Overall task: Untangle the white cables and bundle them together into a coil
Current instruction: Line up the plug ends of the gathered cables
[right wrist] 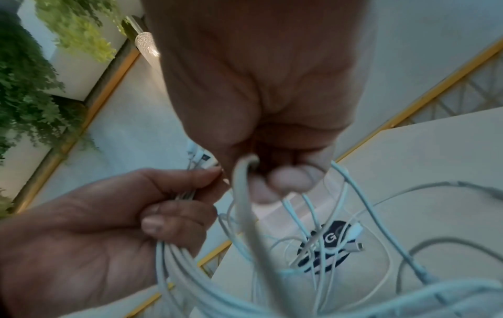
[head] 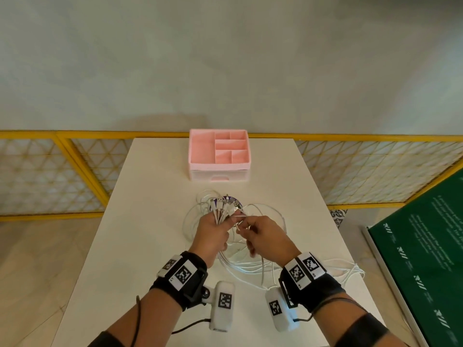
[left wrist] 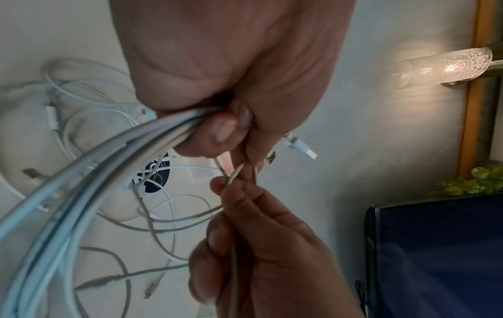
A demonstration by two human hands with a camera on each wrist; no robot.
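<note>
Several white cables [head: 250, 267] lie in tangled loops on the white table [head: 150, 221]. My left hand [head: 216, 227] grips a bundle of them just below their plugs [head: 225, 204], which fan out upward. In the left wrist view the bundle [left wrist: 108, 172] runs out from under the curled fingers [left wrist: 226, 129] of that hand. My right hand [head: 246, 227] is right beside it and pinches a single cable [left wrist: 234, 175] between thumb and forefinger close to the left thumb. The right wrist view shows that cable [right wrist: 242, 193] curving down out of the right hand [right wrist: 272, 163], with the left hand [right wrist: 152, 206] holding its bundle.
A pink compartment organizer [head: 219, 154] with a drawer stands at the far end of the table. A dark round sticker [right wrist: 326, 243] lies under the loops. A yellow mesh railing [head: 62, 171] runs behind the table, and a green board [head: 426, 259] leans at the right.
</note>
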